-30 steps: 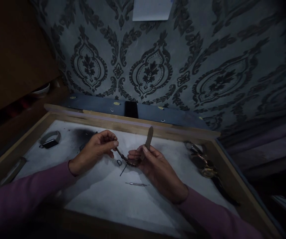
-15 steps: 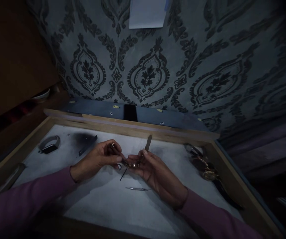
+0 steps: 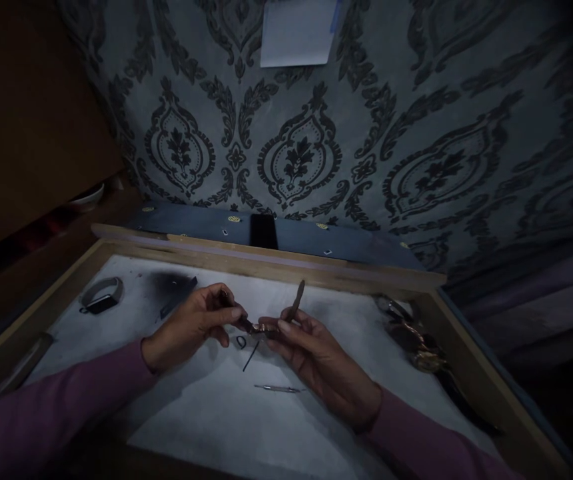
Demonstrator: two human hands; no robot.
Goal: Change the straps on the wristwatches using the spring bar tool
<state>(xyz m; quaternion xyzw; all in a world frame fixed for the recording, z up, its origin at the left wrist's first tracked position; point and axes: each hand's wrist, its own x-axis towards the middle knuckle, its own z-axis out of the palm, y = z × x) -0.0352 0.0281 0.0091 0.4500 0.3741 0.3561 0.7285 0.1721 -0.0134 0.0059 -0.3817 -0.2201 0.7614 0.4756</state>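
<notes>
Together, the left hand and right hand pinch a wristwatch between them, each grip closed on it, above the middle of the white tabletop; a thin tool lies just nearer.

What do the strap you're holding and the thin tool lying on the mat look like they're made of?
The watch strap in the right hand looks like dull brown leather or imitation, matte and stiff; the dim light leaves that open. The thin tool on the white mat looks like bare metal, with a pale glint along it.
</notes>
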